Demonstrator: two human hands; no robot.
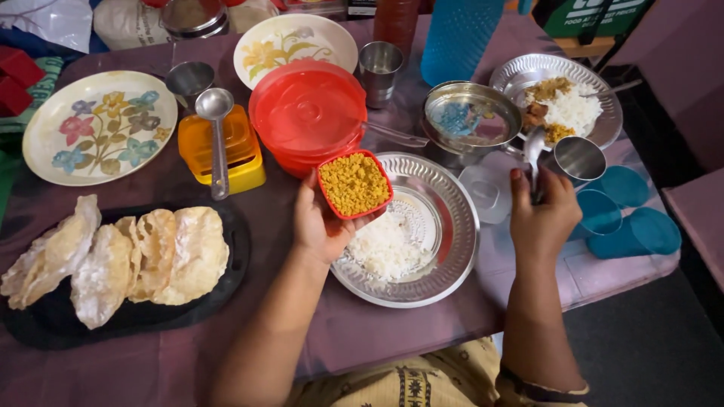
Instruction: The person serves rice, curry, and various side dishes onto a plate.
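Left hand (320, 222) up over the near rim of the round embossed steel plate (452, 226), and it is grasping a small square red plastic container (354, 183) packed with a yellow crumbly dish, fingers wrapped under and around its near side, the container held about level with its open top facing the camera. Directly beneath and just to the right of it lies a mound of white rice (386, 250) on the plate, so the container hangs right over the rice's far edge. Over on the other side, the right hand (541, 215) is clenched around the handle of a steel spoon (533, 151), whose long axis runs away from the person, bowl end pointing toward a steel pot with a lid (471, 119) and a small steel cup (579, 158). The spoon sits to the right of the container, with the plate's right rim between them; the right hand is clearly the nearer one to that pot, the left the nearer to the rice. Around them on the purple-covered table (362, 332): a round red lidded box (308, 113), a yellow container (245, 151) with a steel ladle (216, 128) lying across it, a black tray of puffed fried breads (121, 260), and a second steel plate (596, 117) carrying rice and curry.
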